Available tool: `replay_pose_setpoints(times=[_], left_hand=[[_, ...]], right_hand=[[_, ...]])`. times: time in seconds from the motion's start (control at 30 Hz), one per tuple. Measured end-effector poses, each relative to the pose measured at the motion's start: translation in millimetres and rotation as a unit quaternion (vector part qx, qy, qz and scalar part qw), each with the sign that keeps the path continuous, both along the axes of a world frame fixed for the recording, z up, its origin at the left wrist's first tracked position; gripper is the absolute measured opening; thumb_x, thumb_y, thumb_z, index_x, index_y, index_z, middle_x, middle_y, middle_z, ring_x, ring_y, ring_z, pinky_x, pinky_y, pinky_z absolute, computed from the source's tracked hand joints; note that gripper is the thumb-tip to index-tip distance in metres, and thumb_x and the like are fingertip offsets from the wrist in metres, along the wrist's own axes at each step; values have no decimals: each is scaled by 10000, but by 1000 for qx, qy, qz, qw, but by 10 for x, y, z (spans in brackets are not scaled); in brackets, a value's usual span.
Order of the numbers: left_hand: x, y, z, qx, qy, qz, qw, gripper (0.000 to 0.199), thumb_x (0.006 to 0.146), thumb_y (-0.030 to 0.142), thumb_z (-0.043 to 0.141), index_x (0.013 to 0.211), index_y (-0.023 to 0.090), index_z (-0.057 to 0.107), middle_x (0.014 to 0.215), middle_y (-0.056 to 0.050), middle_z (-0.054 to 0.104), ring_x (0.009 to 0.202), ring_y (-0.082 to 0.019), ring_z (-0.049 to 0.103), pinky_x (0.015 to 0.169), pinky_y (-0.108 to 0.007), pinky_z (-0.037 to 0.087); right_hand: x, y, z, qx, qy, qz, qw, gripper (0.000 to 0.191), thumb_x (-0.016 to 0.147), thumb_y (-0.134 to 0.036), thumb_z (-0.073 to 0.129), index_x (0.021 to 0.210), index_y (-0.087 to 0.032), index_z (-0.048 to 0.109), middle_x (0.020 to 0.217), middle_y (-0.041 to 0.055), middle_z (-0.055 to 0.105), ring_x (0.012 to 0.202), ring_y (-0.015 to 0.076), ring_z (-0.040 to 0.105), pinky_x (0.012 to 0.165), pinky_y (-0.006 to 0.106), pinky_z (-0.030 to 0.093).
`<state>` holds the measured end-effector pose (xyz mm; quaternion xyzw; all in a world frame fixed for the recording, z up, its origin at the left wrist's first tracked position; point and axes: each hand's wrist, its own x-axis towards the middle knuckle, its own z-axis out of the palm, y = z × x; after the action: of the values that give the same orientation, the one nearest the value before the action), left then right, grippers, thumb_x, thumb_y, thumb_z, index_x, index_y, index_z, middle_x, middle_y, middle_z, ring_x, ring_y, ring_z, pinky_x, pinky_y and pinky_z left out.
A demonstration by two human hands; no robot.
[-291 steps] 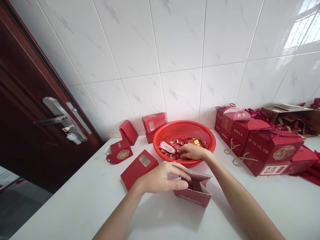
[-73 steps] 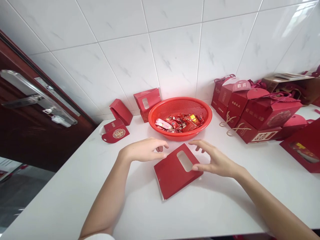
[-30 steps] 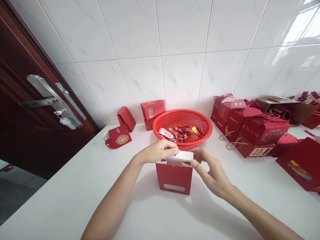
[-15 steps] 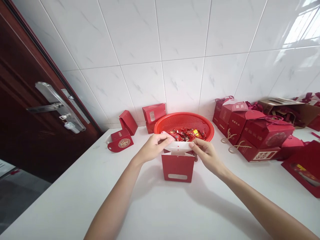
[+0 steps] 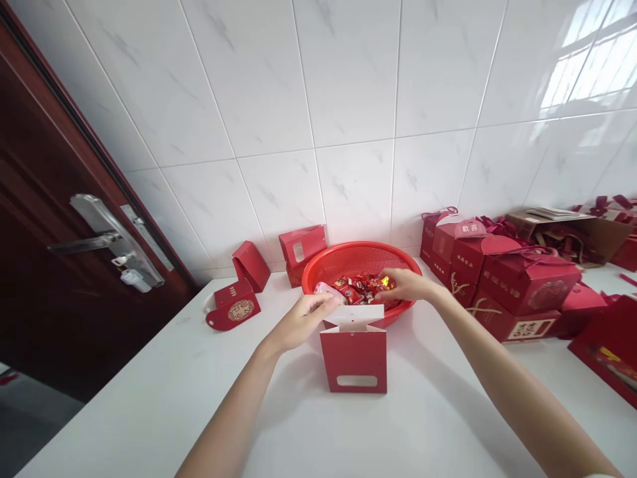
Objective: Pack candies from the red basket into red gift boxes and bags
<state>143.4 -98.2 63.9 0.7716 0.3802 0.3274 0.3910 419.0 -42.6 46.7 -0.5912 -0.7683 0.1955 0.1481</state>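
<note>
A red paper box (image 5: 354, 358) with a windowed front and a raised white inner flap stands upright on the white table (image 5: 298, 438). My left hand (image 5: 308, 318) pinches the left end of that flap. Behind the box is a red plastic basket (image 5: 318, 265) holding red-wrapped candies (image 5: 353, 292) and a gold one. My right hand (image 5: 402, 285) is inside the basket's right part, fingers curled down at the candies beside the gold wrapper; whether one is between the fingertips is hard to make out.
Two opened red boxes (image 5: 233, 307) lie at the back left, and another red box (image 5: 303, 249) leans near the wall. Stacked red gift boxes (image 5: 527, 279) and a cardboard carton (image 5: 597, 232) fill the right. A brown door (image 5: 60, 292) is at the left.
My right hand has let go of the box flap and moved up and away into the basket. My left hand stays on the flap. The view has tilted slightly upward.
</note>
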Motion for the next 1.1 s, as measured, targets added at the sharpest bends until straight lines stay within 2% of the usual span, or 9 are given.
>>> replay_pose_setpoints(times=[0.07,0.13,0.3,0.47,0.57,0.67,0.77,0.93,1.1], left_hand=[[-29,19,19,-9,-24,-10,1000,451,972,551,472,880,186,721,949,-54,700,994,-229,626,961,-346,477],[-56,70,34,-31,-49,-25,998,460,975,560,464,927,181,720,1007,-73,711,1006,-228,637,967,-348,483],[-6,390,17,-66,-20,-56,996,427,922,545,569,979,143,702,978,-102,725,946,-225,666,924,-371,524],[280,818,-44,-58,188,-114,974,358,876,457,607,1052,167,720,1041,-81,732,961,-222,667,876,-345,523],[553,962,-62,-19,333,-180,925,359,849,406,617,1136,219,726,1087,-64,728,918,-220,664,783,-308,508],[837,990,-114,13,414,-216,884,428,775,362,669,1188,253,697,1042,-63,720,804,-227,657,616,-286,469],[1026,964,-235,65,468,-206,857,455,729,311,680,1175,220,685,1111,-121,669,803,-270,652,580,-310,457],[1061,928,-431,136,510,-152,836,606,751,318,694,1337,200,594,1288,-192,548,941,-359,657,738,-398,500],[1045,957,-389,125,517,-122,838,591,716,417,746,1250,195,625,1224,-172,583,947,-342,655,756,-385,508]], right_hand=[[-86,64,-21,-48,-91,34,994,649,693,-404,793,1286,-201,623,1299,138,650,1172,321,619,889,341,491],[-193,98,-47,-62,-148,39,986,700,659,-346,822,1314,-212,613,1357,152,611,1230,343,589,909,354,487],[-359,140,-110,-20,-149,-28,988,675,550,-320,897,1171,-238,645,1185,120,694,1096,340,659,792,337,499],[-293,175,-111,65,-109,-184,975,359,887,-243,610,1226,-168,520,1140,184,694,1062,328,667,764,343,461],[-221,193,-113,79,-90,-231,966,297,922,-216,543,1208,-146,505,1138,200,690,1056,330,670,754,347,456],[-188,194,-133,78,-80,-238,965,280,928,-250,546,1184,-138,519,1166,195,672,1082,321,660,771,341,458],[-199,184,-152,81,-67,-238,966,315,929,-284,551,1203,-133,512,1241,215,618,1152,326,614,810,347,457],[-231,178,-161,73,-45,-220,972,273,921,-280,547,1156,-141,535,1260,212,584,1201,338,558,852,354,446],[-219,193,-186,76,-27,-217,973,273,908,-289,555,1141,-147,532,1261,206,575,1187,338,553,864,364,439]])
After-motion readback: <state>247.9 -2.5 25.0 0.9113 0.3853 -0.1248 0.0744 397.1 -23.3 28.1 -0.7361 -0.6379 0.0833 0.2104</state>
